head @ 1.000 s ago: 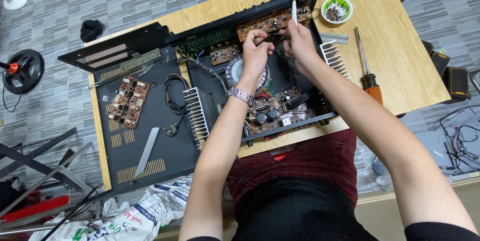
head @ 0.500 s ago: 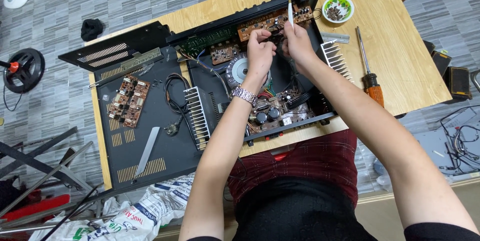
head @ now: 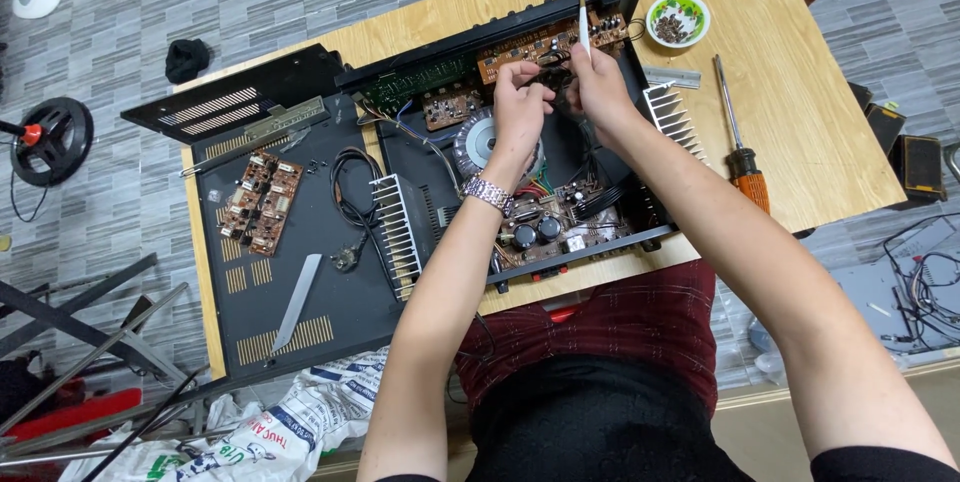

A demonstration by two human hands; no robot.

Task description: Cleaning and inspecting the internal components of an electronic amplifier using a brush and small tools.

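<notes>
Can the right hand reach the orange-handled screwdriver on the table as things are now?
Probably yes. The screwdriver lies in the open on the table, just right of the right hand, nothing covering it. But that hand already holds a thin white tool.

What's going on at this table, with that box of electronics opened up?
A person is bent over an opened amplifier chassis on a wooden table. The left hand and right hand meet over a brown circuit board at the back; the right holds a thin white-handled tool. The removed black cover lies left, holding a small board. A screwdriver and a bowl sit right.
</notes>
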